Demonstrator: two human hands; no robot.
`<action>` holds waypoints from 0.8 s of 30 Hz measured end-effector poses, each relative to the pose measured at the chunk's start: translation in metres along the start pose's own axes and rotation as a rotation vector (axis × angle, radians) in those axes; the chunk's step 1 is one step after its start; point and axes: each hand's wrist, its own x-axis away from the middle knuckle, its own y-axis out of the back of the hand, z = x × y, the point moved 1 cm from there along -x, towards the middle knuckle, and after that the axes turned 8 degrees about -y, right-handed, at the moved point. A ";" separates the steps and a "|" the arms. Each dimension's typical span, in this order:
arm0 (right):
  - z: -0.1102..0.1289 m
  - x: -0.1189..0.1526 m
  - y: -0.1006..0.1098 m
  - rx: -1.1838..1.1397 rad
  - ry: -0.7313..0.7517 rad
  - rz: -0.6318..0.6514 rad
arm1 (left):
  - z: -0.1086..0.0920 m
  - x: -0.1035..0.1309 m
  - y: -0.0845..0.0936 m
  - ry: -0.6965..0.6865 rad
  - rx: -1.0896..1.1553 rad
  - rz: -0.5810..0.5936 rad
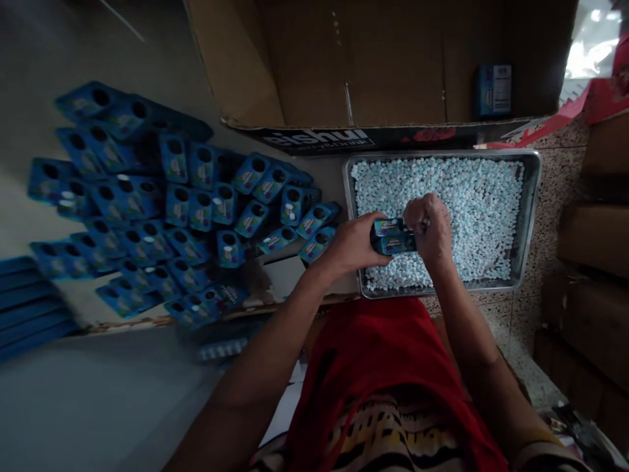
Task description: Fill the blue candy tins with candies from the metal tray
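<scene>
Over the metal tray, my left hand [354, 242] grips two small blue candy boxes [394, 245] side by side. My right hand [430, 226] is closed in a fist against the boxes' right end, covering part of their tops. Pale specks show between its fingers, apparently candies, though most of what it holds is hidden. Small white and pale-blue candies [472, 210] fill the tray [533, 196] beneath both hands.
Many blue boxes with round dark holes [199, 164] stand to the left on the table. A large cardboard carton [383, 65] behind the tray contains one blue box [493, 90]. Brown cartons [590, 314] are stacked at right; blue flat stacks [29, 308] lie far left.
</scene>
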 end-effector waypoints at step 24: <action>-0.019 0.067 0.120 1.100 0.149 -0.291 | 0.030 0.136 -0.048 -0.260 0.396 -0.814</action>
